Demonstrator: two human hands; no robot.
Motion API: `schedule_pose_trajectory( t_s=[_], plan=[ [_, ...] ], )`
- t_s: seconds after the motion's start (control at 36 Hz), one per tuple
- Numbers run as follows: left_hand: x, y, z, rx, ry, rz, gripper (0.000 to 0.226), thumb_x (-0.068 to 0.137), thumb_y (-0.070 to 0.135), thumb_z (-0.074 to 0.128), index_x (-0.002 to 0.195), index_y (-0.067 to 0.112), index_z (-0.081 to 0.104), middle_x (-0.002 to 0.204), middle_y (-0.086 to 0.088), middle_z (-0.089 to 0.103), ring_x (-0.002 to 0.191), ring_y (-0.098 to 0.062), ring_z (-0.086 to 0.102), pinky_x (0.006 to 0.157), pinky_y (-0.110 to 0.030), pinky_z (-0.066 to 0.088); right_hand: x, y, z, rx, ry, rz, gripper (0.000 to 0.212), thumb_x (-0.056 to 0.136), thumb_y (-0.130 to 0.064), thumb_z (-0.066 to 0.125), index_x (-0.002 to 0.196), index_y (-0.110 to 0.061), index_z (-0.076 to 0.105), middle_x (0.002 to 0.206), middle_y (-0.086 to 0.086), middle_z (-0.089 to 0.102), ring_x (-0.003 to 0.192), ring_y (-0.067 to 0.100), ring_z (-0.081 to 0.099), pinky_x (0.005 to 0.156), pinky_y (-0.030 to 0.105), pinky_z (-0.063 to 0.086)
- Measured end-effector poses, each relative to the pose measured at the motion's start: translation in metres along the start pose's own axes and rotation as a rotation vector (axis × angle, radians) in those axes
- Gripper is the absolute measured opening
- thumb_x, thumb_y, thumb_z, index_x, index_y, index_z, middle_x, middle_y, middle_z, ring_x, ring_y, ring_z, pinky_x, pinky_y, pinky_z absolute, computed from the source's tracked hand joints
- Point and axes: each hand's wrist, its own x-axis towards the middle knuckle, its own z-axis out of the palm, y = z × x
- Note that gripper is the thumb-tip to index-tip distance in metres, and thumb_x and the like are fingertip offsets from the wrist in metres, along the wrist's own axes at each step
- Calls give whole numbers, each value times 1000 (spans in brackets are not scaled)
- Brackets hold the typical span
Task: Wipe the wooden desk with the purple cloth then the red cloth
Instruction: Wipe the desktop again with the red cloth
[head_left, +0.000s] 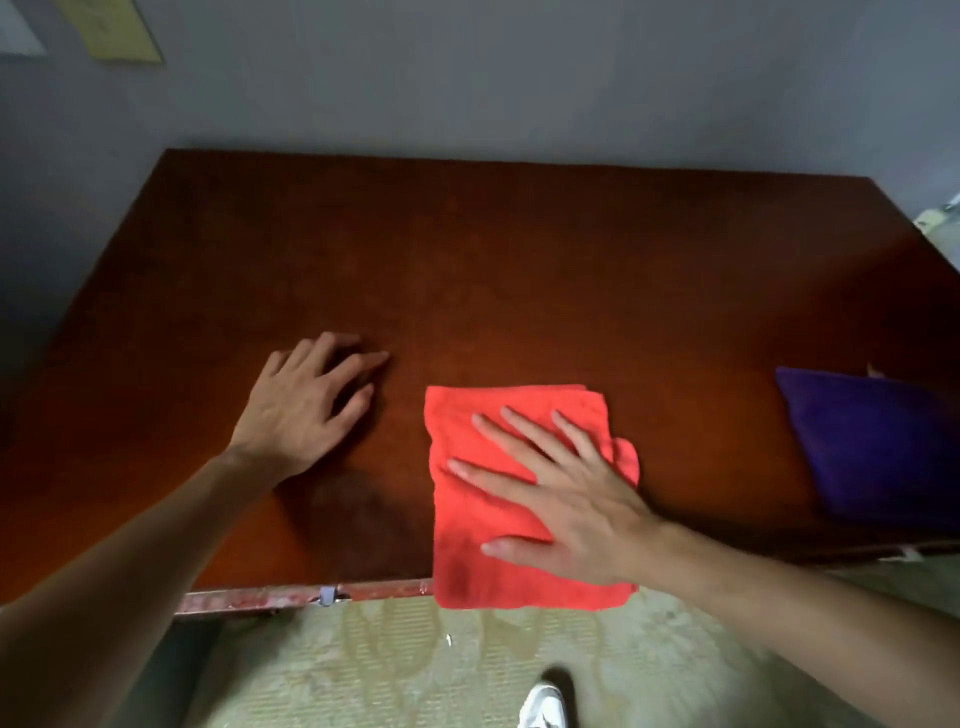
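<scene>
A folded red cloth lies on the dark wooden desk at its near edge, with its lower end hanging slightly over the edge. My right hand presses flat on the red cloth with fingers spread. On the bare wood to the left of the cloth rests my left hand, palm down, fingers apart, holding nothing. A purple cloth lies folded on the desk at the far right, apart from both hands.
The desk stands against a grey wall with a yellowish paper pinned at upper left. A patterned pale carpet lies below the near edge, and a white shoe shows there.
</scene>
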Motion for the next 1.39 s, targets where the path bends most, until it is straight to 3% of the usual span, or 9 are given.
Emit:
schedule_pose_trajectory(
  t_s=[0.14, 0.25, 0.44, 0.61, 0.81, 0.92, 1.14, 1.28, 1.39],
  plan=[
    [-5, -7, 5, 23, 7, 6, 51, 100, 49, 33, 148, 38, 46, 146, 0, 47, 122, -23, 52, 100, -42, 35, 46, 49, -16, 0, -84, -302, 65, 100, -70, 41, 159, -53, 20, 173, -12, -1, 159, 13, -6, 128, 52, 1],
    [-4, -7, 7, -17, 34, -87, 51, 99, 50, 37, 147, 37, 48, 145, -1, 47, 124, -24, 51, 101, -43, 35, 90, 83, -22, 8, -64, -374, 63, 100, -65, 44, 158, -50, 25, 173, -10, 4, 160, 14, -1, 128, 52, 4],
    [-3, -9, 5, -44, -13, -93, 50, 101, 50, 34, 148, 38, 47, 150, 0, 45, 134, -22, 47, 107, -40, 32, 180, 168, -34, -66, -62, -245, 62, 101, -69, 28, 160, -52, 15, 173, -10, 3, 160, 15, 4, 127, 51, 10],
    [0, -11, 5, -75, -61, -100, 51, 104, 51, 30, 152, 40, 40, 157, 3, 39, 143, -16, 39, 113, -34, 24, 260, 245, -50, -76, -43, -154, 69, 100, -72, 20, 161, -42, 24, 173, -2, 14, 158, 23, 18, 122, 54, 23],
    [1, -13, 7, -112, -60, -86, 51, 104, 51, 31, 154, 42, 35, 162, 5, 32, 151, -14, 27, 121, -33, 18, 318, 286, -62, 12, 8, 62, 78, 88, -88, 7, 158, -55, 15, 172, -7, 13, 157, 20, 19, 123, 51, 20],
    [3, -14, 9, -121, -40, -61, 51, 105, 49, 33, 155, 41, 35, 163, 4, 30, 154, -11, 20, 124, -34, 14, 323, 280, -61, 36, 59, 214, 70, 94, -77, 23, 159, -51, 21, 172, -3, 17, 157, 24, 21, 123, 48, 16],
    [3, -19, 13, -163, -12, -28, 52, 105, 52, 30, 155, 40, 34, 163, 0, 29, 155, -12, 15, 126, -30, 3, 312, 215, -44, 153, 139, 650, 69, 98, -76, 24, 161, -48, 17, 174, -3, 6, 159, 26, 7, 124, 58, 6],
    [3, -17, 11, -246, 37, -15, 53, 104, 52, 25, 155, 41, 34, 156, -1, 35, 152, -16, 23, 123, -35, 16, 280, 154, -34, 161, 106, 662, 73, 95, -81, 20, 161, -49, 13, 174, -1, 2, 159, 29, 4, 122, 62, 3],
    [2, -19, 9, -453, 139, -48, 49, 105, 49, 31, 150, 36, 44, 145, 3, 38, 142, -10, 36, 115, -20, 23, 235, 85, -23, 133, 102, 592, 72, 95, -81, 20, 160, -52, 11, 174, -3, 2, 159, 27, 3, 123, 62, 3]
  ],
)
